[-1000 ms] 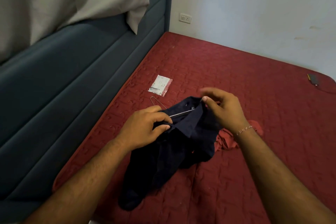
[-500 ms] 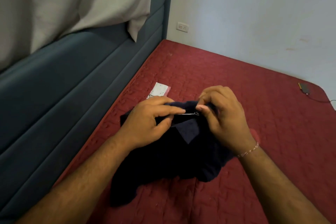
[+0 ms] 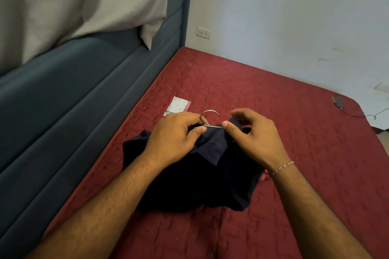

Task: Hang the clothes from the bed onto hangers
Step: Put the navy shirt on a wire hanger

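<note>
A dark navy collared shirt [image 3: 202, 178] lies bunched on the red quilted bed [image 3: 273, 101]. A thin metal wire hanger [image 3: 209, 113] pokes its hook out above the collar; the rest of it is hidden inside the cloth. My left hand [image 3: 176, 136] grips the hanger's neck together with the collar fabric. My right hand [image 3: 252, 136] pinches the shirt's collar and the wire just right of the hook. A bit of red cloth [image 3: 265, 176] shows under the shirt by my right wrist.
A small white and red packet [image 3: 177, 105] lies beyond my hands. A dark device with a cable [image 3: 337, 102] sits at the bed's far right corner. A blue-grey padded headboard [image 3: 84, 94] runs along the left, a pale curtain [image 3: 73, 2] above it.
The hanger's hook has come out above the collar, where before only a straight wire showed. Both hands have shifted slightly up the bed with the shirt.
</note>
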